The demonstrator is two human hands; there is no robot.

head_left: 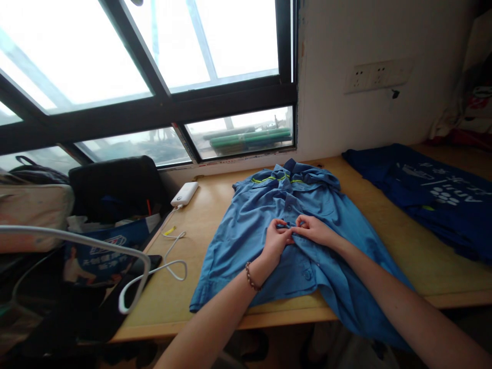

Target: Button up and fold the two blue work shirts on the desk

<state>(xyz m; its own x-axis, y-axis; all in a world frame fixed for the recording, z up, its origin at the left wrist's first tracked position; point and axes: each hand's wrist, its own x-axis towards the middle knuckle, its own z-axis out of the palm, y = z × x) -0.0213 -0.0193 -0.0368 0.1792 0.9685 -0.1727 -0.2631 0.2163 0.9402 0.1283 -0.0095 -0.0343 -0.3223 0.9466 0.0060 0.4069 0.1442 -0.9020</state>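
Observation:
A blue button-up shirt (238, 241) with yellow-green piping lies front up on the wooden table, its collar toward the window and its lower right part hanging over the near edge. My left hand (277, 238), with a braided bracelet at the wrist, pinches the shirt's front placket near the middle. Right beside it, my right hand (313, 230) pinches the same placket, the fingertips of both hands nearly meeting. Whatever button lies between the fingers is hidden. One button (289, 208) shows above the hands and another button (307, 275) near the hem.
A white power bank (185, 194) with a white cable (179, 263) lies on the table's left side. Dark blue printed cloth (430, 189) lies at the right. Bags (111, 251) stand left of the table (154, 312). A window and wall sockets (378, 75) are behind.

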